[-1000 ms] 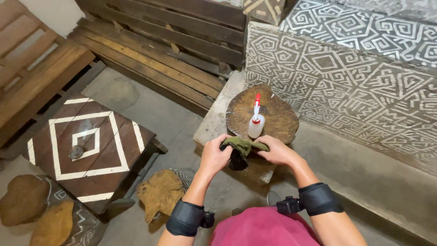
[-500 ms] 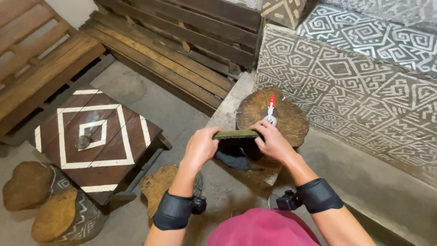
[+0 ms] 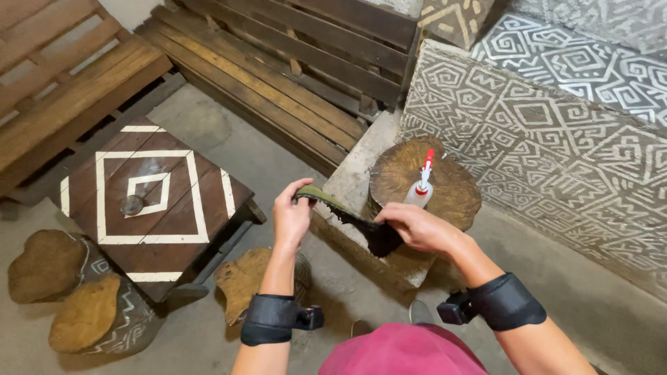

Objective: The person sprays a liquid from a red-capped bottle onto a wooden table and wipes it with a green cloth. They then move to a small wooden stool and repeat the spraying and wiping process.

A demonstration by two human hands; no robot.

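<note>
Two hands are working: your left hand (image 3: 292, 219) and right hand (image 3: 415, 226) are pinching the dark cloth (image 3: 347, 215) taut; next, keep tension even

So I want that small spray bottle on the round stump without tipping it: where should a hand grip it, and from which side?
Probably by the white body of the spray bottle, low down, coming from the near side. It stands upright on the round stump, with a thin red nozzle on top that looks poor to grip. The right hand is closest, though both hands hold a dark cloth.

Painted low table (image 3: 149, 201), stump stools (image 3: 45, 264), pallets (image 3: 278, 76), patterned wall (image 3: 556, 153).
</note>
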